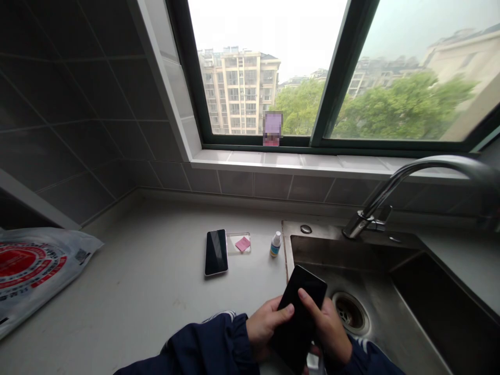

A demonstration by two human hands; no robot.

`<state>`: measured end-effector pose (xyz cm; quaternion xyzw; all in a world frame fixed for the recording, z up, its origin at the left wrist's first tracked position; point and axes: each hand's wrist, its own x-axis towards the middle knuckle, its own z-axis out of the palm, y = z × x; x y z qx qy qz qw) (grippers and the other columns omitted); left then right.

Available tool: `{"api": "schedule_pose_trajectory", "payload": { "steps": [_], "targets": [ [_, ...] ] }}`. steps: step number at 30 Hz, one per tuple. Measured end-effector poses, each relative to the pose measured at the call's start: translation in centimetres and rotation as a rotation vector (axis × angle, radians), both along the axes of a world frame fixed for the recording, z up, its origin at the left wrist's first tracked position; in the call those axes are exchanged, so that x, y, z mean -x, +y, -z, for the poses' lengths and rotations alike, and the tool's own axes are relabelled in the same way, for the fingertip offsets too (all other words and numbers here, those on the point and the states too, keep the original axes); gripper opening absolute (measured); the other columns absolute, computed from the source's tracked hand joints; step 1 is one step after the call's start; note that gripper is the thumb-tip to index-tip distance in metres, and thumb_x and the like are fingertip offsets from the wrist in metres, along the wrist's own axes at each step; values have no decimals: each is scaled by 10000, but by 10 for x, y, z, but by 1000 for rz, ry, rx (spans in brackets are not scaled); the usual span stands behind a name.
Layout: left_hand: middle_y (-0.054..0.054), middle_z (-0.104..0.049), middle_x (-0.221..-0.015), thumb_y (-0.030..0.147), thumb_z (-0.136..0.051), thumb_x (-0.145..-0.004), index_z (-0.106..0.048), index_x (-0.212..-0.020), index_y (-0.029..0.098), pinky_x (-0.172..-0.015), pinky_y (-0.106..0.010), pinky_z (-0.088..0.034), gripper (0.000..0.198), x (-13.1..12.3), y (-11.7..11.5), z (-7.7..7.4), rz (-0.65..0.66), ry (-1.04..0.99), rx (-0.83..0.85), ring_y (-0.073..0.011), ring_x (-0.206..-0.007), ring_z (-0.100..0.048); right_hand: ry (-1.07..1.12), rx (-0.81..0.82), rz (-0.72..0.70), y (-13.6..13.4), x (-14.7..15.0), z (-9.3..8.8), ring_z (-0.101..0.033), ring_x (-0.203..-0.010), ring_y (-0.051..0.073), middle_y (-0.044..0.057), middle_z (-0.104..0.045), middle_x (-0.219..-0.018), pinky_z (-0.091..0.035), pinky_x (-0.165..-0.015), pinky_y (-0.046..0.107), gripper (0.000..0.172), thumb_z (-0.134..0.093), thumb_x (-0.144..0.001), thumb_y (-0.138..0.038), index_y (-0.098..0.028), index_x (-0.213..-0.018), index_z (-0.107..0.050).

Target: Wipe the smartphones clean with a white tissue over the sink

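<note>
A black smartphone [297, 323] is held tilted between both hands, over the counter beside the sink's left edge. My left hand [262, 324] wraps its left side, thumb lying on the dark screen. From the right, my right hand [332, 329] grips it with the thumb on the screen too. Below the right hand shows a small pale object [313, 360], partly hidden, whose kind I cannot make out. A second smartphone [216, 252] lies on the counter, overlapping a clear phone case [231, 247] with a pink slip [242, 244] on it. Nearby stands a small spray bottle [275, 245] with a white cap.
To the right is a steel sink [289, 229] with a drain [350, 312] and a curved faucet [406, 177]. A plastic bag [39, 265] with red print lies at the left on the pale counter [156, 281]. A window [328, 94] is behind.
</note>
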<state>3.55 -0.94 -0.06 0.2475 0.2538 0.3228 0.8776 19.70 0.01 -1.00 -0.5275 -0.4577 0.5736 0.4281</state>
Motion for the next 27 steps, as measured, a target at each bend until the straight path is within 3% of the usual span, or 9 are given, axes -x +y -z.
{"api": "schedule_pose_trajectory", "payload": {
  "steps": [3, 6, 8, 12, 16, 20, 27],
  "targets": [
    [-151, -680, -1012, 416, -558, -883, -581, -1165, 137, -667, -353, -563, 398, -1, 2, 0, -44, 36, 47, -223, -746, -705, 1, -20, 8, 2, -2, -1, -596, -526, 167, 50, -653, -645, -478, -468, 255, 479, -640, -813, -598, -121, -828, -685],
    [-138, -670, -1038, 471, -531, -885, -575, -1144, 167, -648, -418, -583, 401, 2, 5, -3, -41, 22, 90, -281, -805, -714, 19, -87, 39, 4, -6, -6, -673, -827, 236, 78, -704, -892, -556, -717, 317, 468, -629, -820, -584, -157, -1003, -685],
    [-119, -665, -1027, 483, -528, -884, -558, -1158, 185, -648, -453, -589, 407, 5, 8, -4, -61, 2, 89, -323, -874, -707, 72, -146, 57, 6, -10, -9, -638, -1046, 274, 93, -685, -1085, -522, -895, 377, 479, -584, -849, -556, -190, -1151, -647],
    [-100, -652, -1000, 485, -544, -877, -552, -1165, 169, -671, -449, -595, 427, 8, 11, -5, -146, -4, 64, -338, -923, -694, 150, -201, 86, 12, -17, -6, -591, -1147, 284, 80, -671, -1131, -453, -1004, 409, 399, -627, -792, -471, -227, -1106, -661],
    [-107, -656, -1023, 516, -535, -873, -553, -1157, 167, -670, -449, -598, 451, 6, 12, -7, -196, 23, 79, -326, -909, -694, 140, -153, 68, 18, -17, 2, -616, -1077, 276, 73, -680, -1054, -475, -960, 408, 344, -708, -758, -410, -221, -1043, -666],
    [-105, -660, -1009, 518, -516, -883, -549, -1174, 165, -646, -447, -596, 458, 6, 11, -11, -223, 48, 57, -303, -833, -704, 166, -97, 33, 19, -13, 3, -620, -1064, 262, 88, -671, -1099, -501, -905, 361, 417, -740, -760, -446, -194, -1081, -652],
    [-116, -679, -969, 530, -521, -877, -531, -1195, 146, -653, -440, -594, 498, 8, 14, -11, -327, 53, 61, -303, -823, -706, 338, 100, -75, 19, -8, -4, -657, -669, 175, 54, -675, -835, -557, -618, 293, 452, -712, -791, -489, -140, -1069, -641]
  ]
}}
